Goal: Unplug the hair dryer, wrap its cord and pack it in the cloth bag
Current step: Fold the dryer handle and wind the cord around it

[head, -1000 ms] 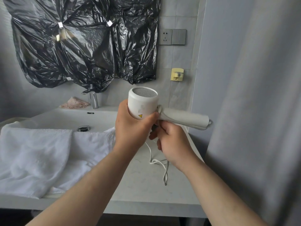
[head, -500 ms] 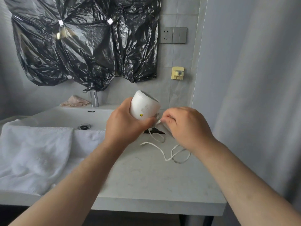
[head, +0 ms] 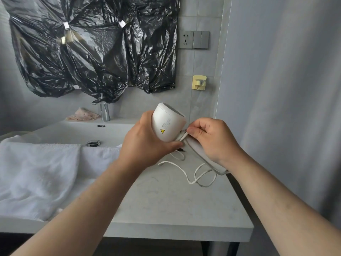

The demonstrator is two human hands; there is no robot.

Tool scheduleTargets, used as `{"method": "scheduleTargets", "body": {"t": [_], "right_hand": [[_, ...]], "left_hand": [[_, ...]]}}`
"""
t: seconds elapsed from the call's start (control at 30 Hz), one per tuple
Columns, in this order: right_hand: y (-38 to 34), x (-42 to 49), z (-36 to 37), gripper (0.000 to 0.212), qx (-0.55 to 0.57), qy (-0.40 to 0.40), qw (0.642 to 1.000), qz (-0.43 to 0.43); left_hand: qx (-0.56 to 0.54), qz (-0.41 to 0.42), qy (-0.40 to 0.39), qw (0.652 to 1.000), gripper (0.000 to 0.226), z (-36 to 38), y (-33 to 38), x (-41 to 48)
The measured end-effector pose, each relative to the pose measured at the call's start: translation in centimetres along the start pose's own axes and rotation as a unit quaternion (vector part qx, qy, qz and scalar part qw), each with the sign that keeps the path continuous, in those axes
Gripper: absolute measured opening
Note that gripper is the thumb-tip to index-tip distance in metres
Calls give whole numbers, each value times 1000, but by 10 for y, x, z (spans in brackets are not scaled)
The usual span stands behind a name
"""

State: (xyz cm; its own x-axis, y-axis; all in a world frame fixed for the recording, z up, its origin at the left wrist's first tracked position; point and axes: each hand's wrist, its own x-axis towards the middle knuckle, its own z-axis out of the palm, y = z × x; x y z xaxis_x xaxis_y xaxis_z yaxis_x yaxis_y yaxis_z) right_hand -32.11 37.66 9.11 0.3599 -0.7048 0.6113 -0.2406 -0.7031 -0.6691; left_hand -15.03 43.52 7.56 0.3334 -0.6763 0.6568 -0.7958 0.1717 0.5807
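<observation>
- You are facing a grey tiled bathroom wall above a pale stone worktop (head: pixel 166 209), with a white basin (head: pixel 73 132) sunk into its 9 o'clock side.
- Crumpled black plastic sheeting (head: pixel 92 52) is taped to the wall at 11 o'clock. A wall socket (head: pixel 185 39) sits at 1 o'clock, with a yellow hook (head: pixel 199 82) below it.
- A chrome tap (head: pixel 104 111) stands behind the basin, a pinkish cloth (head: pixel 83 115) just beside it at its 9 o'clock.
- A white towel (head: pixel 36 172) drapes over the basin's near edge onto the worktop.
- The hair dryer (head: pixel 168 122) is in the air above the worktop, at the centre of your view.
- Your left hand (head: pixel 145 143) grips its white barrel from the 8 o'clock side, fingers wrapped under it.
- Your right hand (head: pixel 212 139) curls over the grey handle (head: pixel 199 154), which slants toward 4 o'clock. The thumb pins the cord (head: pixel 184 172) against the handle next to the barrel.
- The rest of the cord hangs down and lies in loose loops on the worktop at 5 o'clock from the dryer.
</observation>
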Motion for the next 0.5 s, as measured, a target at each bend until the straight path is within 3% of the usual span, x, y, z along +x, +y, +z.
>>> {"method": "scheduleTargets", "body": {"t": [0.13,0.27,0.4,0.5], "right_hand": [[-5,1,-6,15,36,-14,999,-3],[-5,3,-11,18,92,-57,994,32],[2,8,-16,4,174,-110,976,72],[9,8,-15,13,235,-161,954,97]], "left_hand": [[-101,0,-30,994,91,-5,-5,2],[-189,9,-36,981,67,-8,-11,2],[-226,30,-38,973,60,-12,-10,1],[-268,22,-59,961,57,-11,-11,-1]]}}
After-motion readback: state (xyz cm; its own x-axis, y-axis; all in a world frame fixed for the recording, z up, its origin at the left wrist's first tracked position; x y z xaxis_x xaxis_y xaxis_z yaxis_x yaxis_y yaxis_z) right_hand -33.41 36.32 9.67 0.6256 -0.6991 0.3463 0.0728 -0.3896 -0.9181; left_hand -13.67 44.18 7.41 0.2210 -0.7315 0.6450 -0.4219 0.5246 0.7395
